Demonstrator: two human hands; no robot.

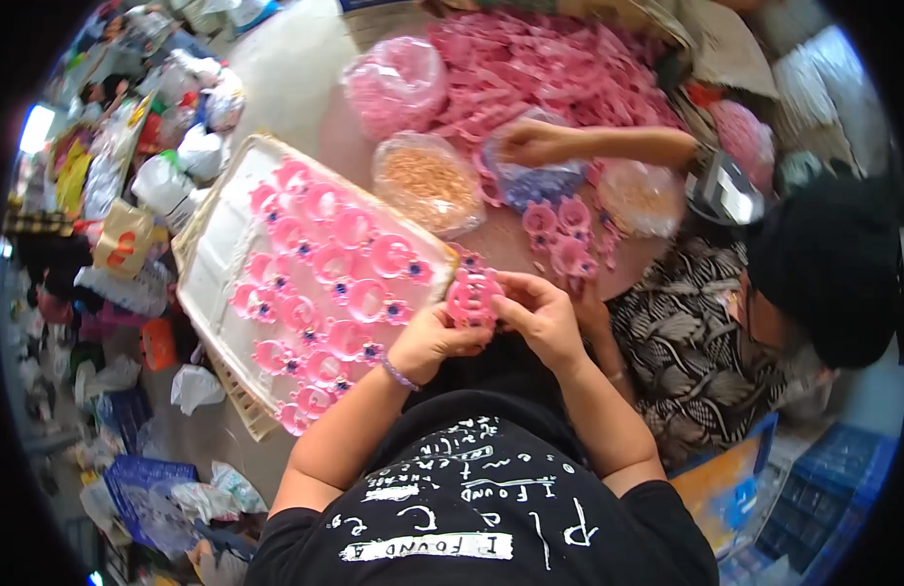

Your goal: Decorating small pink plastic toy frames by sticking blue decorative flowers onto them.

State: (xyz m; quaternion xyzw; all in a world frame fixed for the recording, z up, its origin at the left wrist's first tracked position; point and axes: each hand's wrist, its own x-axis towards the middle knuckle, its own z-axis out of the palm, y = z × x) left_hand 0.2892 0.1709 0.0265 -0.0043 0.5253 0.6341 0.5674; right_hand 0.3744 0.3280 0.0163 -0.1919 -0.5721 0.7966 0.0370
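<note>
The person's left hand [427, 342] and right hand [543, 317] both gripped a pink plastic openwork piece [473, 299] with bent fingers, just beside a white rectangular tray [211, 283] bearing pink ring-shaped plastic pieces [332, 262] with dark blue clusters.

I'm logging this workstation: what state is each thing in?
Pink piece: held in both hands
Left hand: closed on the piece
Right hand: pinching the piece
White tray: partly filled with pink rings
Pink heap: loose, piled up
Orange-filled bag: looks open
Blue-filled bag: looks open
Co-worker's hand: over the blue-filled bag
</note>
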